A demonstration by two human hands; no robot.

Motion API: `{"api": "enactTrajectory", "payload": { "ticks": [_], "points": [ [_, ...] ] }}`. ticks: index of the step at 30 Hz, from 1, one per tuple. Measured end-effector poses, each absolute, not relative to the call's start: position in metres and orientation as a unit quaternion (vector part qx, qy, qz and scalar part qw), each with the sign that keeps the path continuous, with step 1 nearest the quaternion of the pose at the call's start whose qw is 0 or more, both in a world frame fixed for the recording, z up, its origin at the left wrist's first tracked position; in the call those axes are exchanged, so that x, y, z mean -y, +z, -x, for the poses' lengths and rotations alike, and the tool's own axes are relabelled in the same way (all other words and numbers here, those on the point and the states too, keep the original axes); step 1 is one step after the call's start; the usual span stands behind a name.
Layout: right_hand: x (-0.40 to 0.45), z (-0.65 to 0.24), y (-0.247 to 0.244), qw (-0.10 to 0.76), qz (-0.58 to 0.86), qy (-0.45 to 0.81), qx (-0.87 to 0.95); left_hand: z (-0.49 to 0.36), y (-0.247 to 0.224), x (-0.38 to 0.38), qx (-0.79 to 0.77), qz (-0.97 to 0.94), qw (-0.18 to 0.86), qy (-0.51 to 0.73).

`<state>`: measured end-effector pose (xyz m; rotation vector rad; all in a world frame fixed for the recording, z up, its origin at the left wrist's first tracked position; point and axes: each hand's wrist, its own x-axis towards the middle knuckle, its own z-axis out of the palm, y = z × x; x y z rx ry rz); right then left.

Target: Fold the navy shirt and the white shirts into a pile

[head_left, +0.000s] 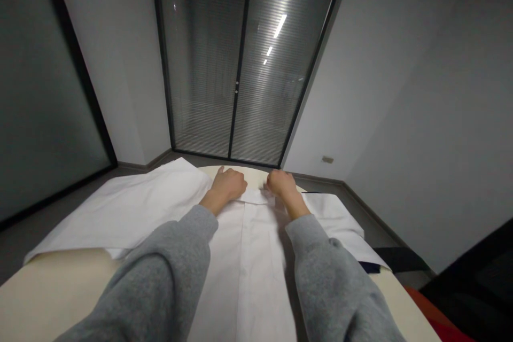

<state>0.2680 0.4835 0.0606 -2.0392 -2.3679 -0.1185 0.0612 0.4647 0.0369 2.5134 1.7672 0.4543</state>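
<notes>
Black-framed glass doors stood ahead; small wall plate sat low on grey wall; dark-framed panel stood left; orange-red object showed lower right.

White shirt: no readable lettering, label or brand
Grey sleeves: no print that can be read
Glass doors: no legible sign
Wall plate: too small to make out any marking
Bench: no readable number

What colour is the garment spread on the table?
White, plain as far as visible; the garment shows best in the head view.
</notes>
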Motion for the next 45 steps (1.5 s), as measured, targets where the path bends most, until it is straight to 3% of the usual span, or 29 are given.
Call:
{"api": "enactTrajectory", "payload": {
  "ticks": [4,9,18,25,31,34,38,45],
  "points": [
    [-0.474,-0.244,0.038,0.047,0.564,0.007,0.824,-0.071,0.013,-0.457,-0.522,-0.846,0.037,0.101],
    [-0.465,-0.233,0.002,0.044,0.557,0.072,0.826,-0.067,-0.012,-0.464,-0.532,-0.843,0.059,0.053],
    [-0.468,-0.236,-0.002,0.052,0.582,0.078,0.808,-0.061,-0.016,-0.471,-0.561,-0.824,0.054,0.055],
    [-0.457,-0.233,0.007,0.075,0.622,0.018,0.779,-0.058,-0.021,-0.475,-0.58,-0.809,0.036,0.084],
    [-0.394,-0.243,0.039,0.122,0.633,-0.079,0.76,-0.075,-0.009,-0.464,-0.527,-0.834,-0.016,0.162],
    [-0.35,-0.265,0.047,0.114,0.651,-0.097,0.745,-0.094,-0.007,-0.456,-0.459,-0.864,-0.015,0.207],
    [-0.306,-0.318,0.053,0.098,0.709,-0.135,0.686,-0.11,-0.014,-0.446,-0.436,-0.884,0.024,0.167],
    [-0.284,-0.383,0.032,0.109,0.804,-0.144,0.567,-0.11,-0.02,-0.444,-0.439,-0.883,0.026,0.164]
  ]
}}
